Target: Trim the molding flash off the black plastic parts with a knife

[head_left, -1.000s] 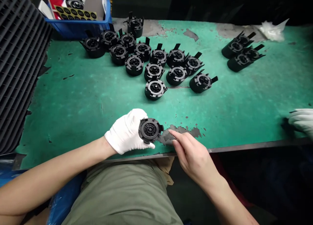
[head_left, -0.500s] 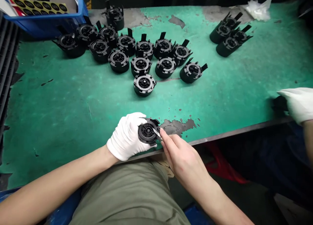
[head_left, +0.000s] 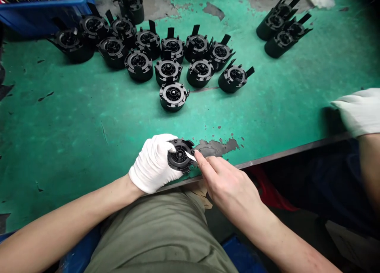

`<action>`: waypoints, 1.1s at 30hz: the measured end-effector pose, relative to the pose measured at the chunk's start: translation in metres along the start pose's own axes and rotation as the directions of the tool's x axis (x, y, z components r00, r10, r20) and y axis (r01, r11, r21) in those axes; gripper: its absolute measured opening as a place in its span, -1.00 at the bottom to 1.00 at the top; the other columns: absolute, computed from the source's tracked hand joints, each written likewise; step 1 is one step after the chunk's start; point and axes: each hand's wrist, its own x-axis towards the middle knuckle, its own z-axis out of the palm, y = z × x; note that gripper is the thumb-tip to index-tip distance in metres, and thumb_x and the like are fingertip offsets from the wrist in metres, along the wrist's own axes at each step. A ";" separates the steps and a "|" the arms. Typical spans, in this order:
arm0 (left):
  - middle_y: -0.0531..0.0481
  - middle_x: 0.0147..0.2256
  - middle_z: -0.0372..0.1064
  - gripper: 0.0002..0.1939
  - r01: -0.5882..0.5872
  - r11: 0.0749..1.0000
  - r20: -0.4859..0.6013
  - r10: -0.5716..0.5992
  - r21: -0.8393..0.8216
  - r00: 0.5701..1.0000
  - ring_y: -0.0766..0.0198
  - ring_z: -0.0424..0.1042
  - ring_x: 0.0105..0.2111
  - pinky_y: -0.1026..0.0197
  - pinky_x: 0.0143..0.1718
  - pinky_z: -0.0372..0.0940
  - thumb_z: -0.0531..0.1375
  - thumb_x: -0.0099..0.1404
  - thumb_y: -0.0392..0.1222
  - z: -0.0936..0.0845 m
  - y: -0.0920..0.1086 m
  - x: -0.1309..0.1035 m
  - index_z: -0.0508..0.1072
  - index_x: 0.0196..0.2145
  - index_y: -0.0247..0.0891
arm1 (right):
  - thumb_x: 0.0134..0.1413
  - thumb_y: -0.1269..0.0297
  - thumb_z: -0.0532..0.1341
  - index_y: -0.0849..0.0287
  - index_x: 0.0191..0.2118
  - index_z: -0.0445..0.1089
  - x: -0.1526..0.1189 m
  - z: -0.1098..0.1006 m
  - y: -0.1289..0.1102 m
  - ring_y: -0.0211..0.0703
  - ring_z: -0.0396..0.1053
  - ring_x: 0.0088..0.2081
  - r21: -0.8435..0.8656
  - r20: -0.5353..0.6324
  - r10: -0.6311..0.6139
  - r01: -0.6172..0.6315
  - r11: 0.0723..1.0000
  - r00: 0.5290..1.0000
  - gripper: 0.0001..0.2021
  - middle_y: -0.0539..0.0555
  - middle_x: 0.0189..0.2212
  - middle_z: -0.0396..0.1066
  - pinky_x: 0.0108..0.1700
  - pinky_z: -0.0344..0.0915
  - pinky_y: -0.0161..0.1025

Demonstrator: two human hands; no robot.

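Note:
My left hand (head_left: 152, 164), in a white glove, grips a round black plastic part (head_left: 179, 155) near the table's front edge, its ribbed face turned up. Bare and closed, my right hand (head_left: 221, 178) pinches a small knife with a pale pointed blade (head_left: 190, 156). The blade's tip lies over the right side of the part's face; whether it touches cannot be made out. The knife's handle is hidden in my fingers. Beyond my hands, the nearest black cylindrical housing (head_left: 173, 95) stands upright on the green table.
Several more black housings (head_left: 139, 65) stand in a cluster across the green table (head_left: 89, 106), and a smaller group (head_left: 279, 43) is at the far right. A blue bin (head_left: 53, 17) sits back left. Another person's white-gloved hand (head_left: 362, 110) holds something dark at the right edge.
The view has tipped slightly down, so the housings and bin appear higher. The blade shows more clearly over the part. My hold on both things is unchanged.

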 end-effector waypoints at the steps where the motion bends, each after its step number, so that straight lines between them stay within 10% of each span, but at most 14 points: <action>1: -0.21 0.02 0.50 -0.34 0.001 1.000 0.003 -0.001 0.002 1.000 -0.17 0.58 -0.02 -0.19 -0.06 0.51 0.44 0.19 0.24 0.000 0.000 0.000 0.26 0.04 -0.09 | 0.28 0.63 0.09 0.42 0.38 0.22 0.000 0.000 -0.001 -0.07 0.36 -0.26 -0.011 0.004 0.006 -0.006 1.000 1.000 -0.43 0.12 -0.25 0.45 -0.35 0.27 -0.14; 15: -0.29 0.07 0.50 -0.28 -0.074 0.997 -0.022 0.073 -0.012 0.997 -0.14 0.58 0.03 -0.11 0.03 0.48 0.51 0.15 0.11 -0.002 -0.004 0.001 0.27 0.09 -0.18 | 0.37 0.61 0.04 0.37 0.42 0.20 -0.011 0.010 -0.003 -0.05 0.38 -0.23 0.027 -0.097 0.045 -0.043 0.999 0.994 -0.45 0.16 -0.19 0.52 -0.28 0.34 -0.13; 21: -0.32 0.20 0.46 -0.17 -0.213 0.958 0.264 0.259 -0.192 0.929 -0.16 0.53 0.17 -0.15 0.25 0.40 0.41 0.25 -0.02 -0.022 -0.031 0.030 0.21 0.36 -0.26 | 0.48 0.50 0.09 0.13 0.40 0.25 -0.020 0.013 0.044 -0.11 0.53 -0.05 0.335 -0.215 0.119 -0.041 0.941 0.969 -0.53 0.13 0.03 0.57 0.02 0.44 -0.17; 25: -0.53 0.32 0.27 0.25 -0.227 0.957 0.273 0.271 -0.181 0.923 -0.41 0.33 0.33 -0.34 0.32 0.31 0.49 0.06 0.41 -0.022 -0.032 0.033 0.09 0.44 -0.33 | 0.51 0.33 0.15 0.15 0.32 0.34 -0.002 0.010 0.065 -0.08 0.53 -0.10 0.389 -0.189 0.164 -0.080 0.918 0.968 -0.64 0.14 -0.08 0.52 -0.01 0.45 -0.16; 29: -0.45 0.16 0.42 0.16 -0.144 0.982 0.216 0.168 -0.121 0.962 -0.35 0.48 0.16 -0.32 0.19 0.41 0.50 0.07 0.36 -0.014 -0.024 0.036 0.18 0.39 -0.35 | 0.53 0.27 0.12 0.20 0.24 0.39 0.019 0.007 0.074 -0.11 0.50 -0.15 0.347 -0.118 0.033 0.010 0.938 0.992 -0.70 0.14 -0.12 0.48 -0.11 0.42 -0.22; 33: -0.31 0.22 0.46 0.09 -0.212 0.930 0.398 0.325 -0.301 0.858 -0.18 0.49 0.22 -0.13 0.31 0.37 0.54 0.10 -0.02 -0.022 -0.030 0.053 0.14 0.44 -0.27 | 0.56 0.27 0.08 0.21 0.19 0.41 0.034 0.006 0.085 -0.19 0.41 -0.31 0.145 -0.061 -0.228 0.235 0.961 0.972 -0.72 0.08 -0.25 0.45 -0.32 0.26 -0.27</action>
